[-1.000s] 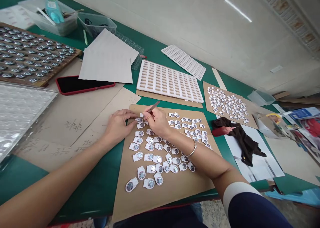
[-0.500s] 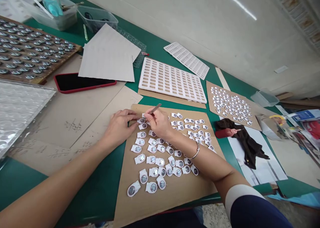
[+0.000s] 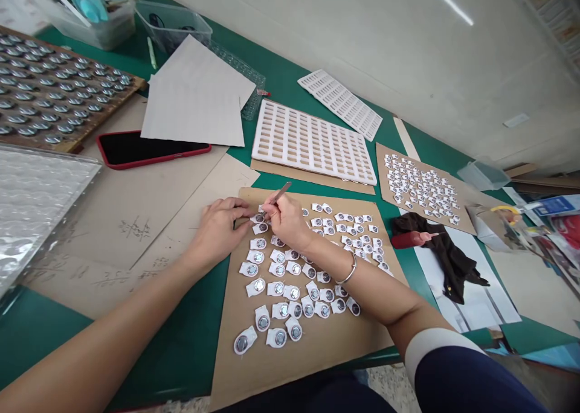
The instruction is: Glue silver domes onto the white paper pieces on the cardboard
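Rows of small white fabric tabs, each with a shiny round metal disc point(image 3: 280, 338), lie on a brown cardboard sheet point(image 3: 335, 346). At the sheet's upper left, my left hand point(image 3: 222, 226) has its thumb and index finger closed at the edge of one white tab point(image 3: 258, 218). Right beside it, my right hand point(image 3: 287, 223) grips slim metal tweezers point(image 3: 283, 192), their back end pointing up and right. The tips are down at the same tab, mostly hidden by my fingers. My right forearm passes over part of the rows.
White slotted trays point(image 3: 312, 144) lie behind the sheet. At right are another cardboard point(image 3: 383, 177) with tabs, a red bottle point(image 3: 408, 240) and dark cloth point(image 3: 453, 268). At left are a red-edged phone point(image 3: 136, 150), white paper point(image 3: 194, 99) and a wooden board of metal discs point(image 3: 67, 141).
The view has shifted slightly. Both hands stay at the same tab, with the tweezers in nearly the same pose; no tab has visibly changed place.
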{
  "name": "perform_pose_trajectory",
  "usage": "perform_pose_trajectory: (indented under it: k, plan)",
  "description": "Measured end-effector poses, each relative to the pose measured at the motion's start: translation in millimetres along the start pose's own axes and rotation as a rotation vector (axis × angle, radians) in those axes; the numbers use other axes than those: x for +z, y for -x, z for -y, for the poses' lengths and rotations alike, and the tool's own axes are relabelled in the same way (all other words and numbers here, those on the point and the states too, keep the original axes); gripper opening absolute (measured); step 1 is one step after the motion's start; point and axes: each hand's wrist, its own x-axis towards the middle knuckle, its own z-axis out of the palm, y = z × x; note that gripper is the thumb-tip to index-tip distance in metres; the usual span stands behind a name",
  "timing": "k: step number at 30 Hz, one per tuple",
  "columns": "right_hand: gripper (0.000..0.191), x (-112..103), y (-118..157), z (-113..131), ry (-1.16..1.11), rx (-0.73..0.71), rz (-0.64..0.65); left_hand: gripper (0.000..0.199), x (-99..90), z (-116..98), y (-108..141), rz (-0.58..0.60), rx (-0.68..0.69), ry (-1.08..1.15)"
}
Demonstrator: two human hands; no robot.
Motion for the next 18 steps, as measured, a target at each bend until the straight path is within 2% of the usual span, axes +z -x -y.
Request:
perform_pose_trajectory:
  k: [6,11,14,18]
  plan:
    - [0.017,-10.3,-2.5,6.5,-0.043,-0.028,0.026,0.023,-2.7,-0.1,-1.3,-0.007,0.032,0.032]
    - [0.016,-23.4,-6.8,3.4,-0.045,0.013,-0.102,0.025,0.1,3.0,0.4,-0.051,0.077,0.019]
    - [0.016,-23.1,-9.1,-2.4,-0.003,0.011,-0.105,0.030,1.2,2.8,3.1,-0.083,0.127,-0.032]
    - [0.017,-19.6,-8.6,-6.2,0.047,0.004,-0.099,0.035,1.9,1.0,4.9,-0.054,0.172,-0.140]
